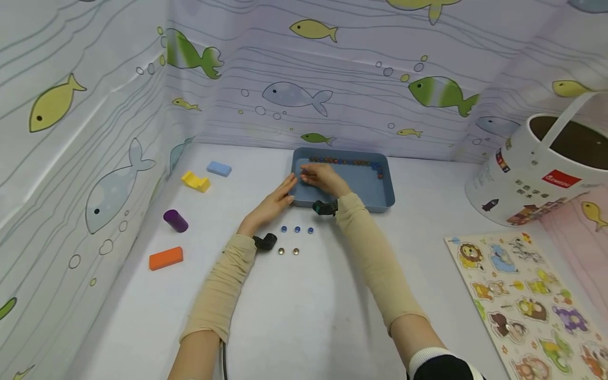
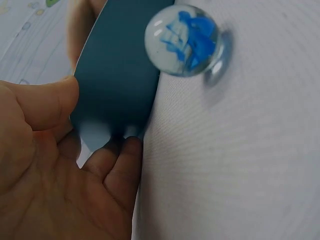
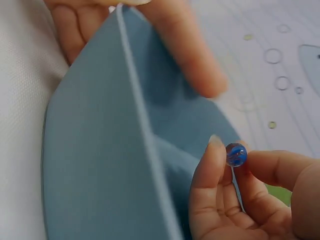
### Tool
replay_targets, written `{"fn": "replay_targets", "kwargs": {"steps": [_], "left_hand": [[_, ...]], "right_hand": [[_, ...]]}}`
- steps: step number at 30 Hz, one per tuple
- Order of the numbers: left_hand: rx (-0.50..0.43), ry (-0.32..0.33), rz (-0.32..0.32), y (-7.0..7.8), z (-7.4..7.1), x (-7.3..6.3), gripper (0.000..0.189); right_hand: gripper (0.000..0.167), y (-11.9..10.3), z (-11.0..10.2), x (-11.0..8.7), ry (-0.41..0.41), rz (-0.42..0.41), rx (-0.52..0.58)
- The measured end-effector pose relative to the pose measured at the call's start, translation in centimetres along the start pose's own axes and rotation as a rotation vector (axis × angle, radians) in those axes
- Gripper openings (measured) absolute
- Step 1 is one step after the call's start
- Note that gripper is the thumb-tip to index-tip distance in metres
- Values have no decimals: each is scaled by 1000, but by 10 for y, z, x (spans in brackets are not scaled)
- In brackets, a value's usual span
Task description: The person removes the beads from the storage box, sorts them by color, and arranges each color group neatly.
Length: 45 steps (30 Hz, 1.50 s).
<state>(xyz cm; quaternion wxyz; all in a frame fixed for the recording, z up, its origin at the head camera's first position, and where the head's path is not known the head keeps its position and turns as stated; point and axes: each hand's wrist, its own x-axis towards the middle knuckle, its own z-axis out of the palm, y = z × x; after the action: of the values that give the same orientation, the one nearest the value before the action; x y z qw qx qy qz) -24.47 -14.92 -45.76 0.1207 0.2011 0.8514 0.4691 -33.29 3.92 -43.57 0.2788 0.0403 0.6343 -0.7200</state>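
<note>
A blue-grey tray [image 1: 363,198] lies against the back of the table. Glass marbles [image 1: 339,160] line its far wall and turn down the right end. My left hand [image 1: 269,208] holds the tray's left corner, its fingers [image 2: 125,170] around the outer wall and one finger reaching over the rim. Above the tray's left part, my right hand [image 1: 324,178] pinches a blue marble [image 3: 236,155] between thumb and fingertips. In front of the tray lie three blue marbles [image 1: 297,229] and two brownish marbles [image 1: 296,251]. A clear marble with blue swirls [image 2: 184,40] shows large in the left wrist view.
At left are a blue block [image 1: 219,169], a yellow block [image 1: 196,181], a purple cylinder [image 1: 176,220] and an orange block [image 1: 165,258]. A white bucket [image 1: 513,174] and an animal puzzle board [image 1: 515,287] stand at right. Fish-print sheets [image 1: 361,79] wall the table.
</note>
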Motion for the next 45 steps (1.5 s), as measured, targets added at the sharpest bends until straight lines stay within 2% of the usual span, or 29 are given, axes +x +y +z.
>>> {"fn": "replay_targets", "kwargs": {"steps": [4, 10, 17, 22, 27, 31, 37, 42, 45], "left_hand": [[-2, 0, 3, -1, -1, -1, 56], [5, 8, -7, -4, -3, -1, 56], [0, -12, 11, -4, -1, 1, 56], [16, -7, 10, -4, -1, 2, 56], [13, -10, -2, -4, -1, 2, 56], [7, -5, -11, -4, -2, 2, 56], [-15, -4, -8, -4, -2, 2, 56], [-15, -7, -21, -4, -1, 0, 56], [-12, -11, -15, -4, -2, 1, 56]], "right_hand": [[41, -1, -9, -10, -30, -34, 33], [42, -1, -21, -27, -27, -79, -19], [42, 3, -32, -61, -110, -163, -68], [40, 9, -32, -91, -155, -206, -218], [39, 23, -34, -113, -189, -186, -369], [33, 41, -39, -118, -211, -166, -458], [26, 70, -43, -116, -192, -223, -626], [22, 79, -40, -115, -180, -280, -726], [22, 80, -38, -115, -183, -297, -746]]}}
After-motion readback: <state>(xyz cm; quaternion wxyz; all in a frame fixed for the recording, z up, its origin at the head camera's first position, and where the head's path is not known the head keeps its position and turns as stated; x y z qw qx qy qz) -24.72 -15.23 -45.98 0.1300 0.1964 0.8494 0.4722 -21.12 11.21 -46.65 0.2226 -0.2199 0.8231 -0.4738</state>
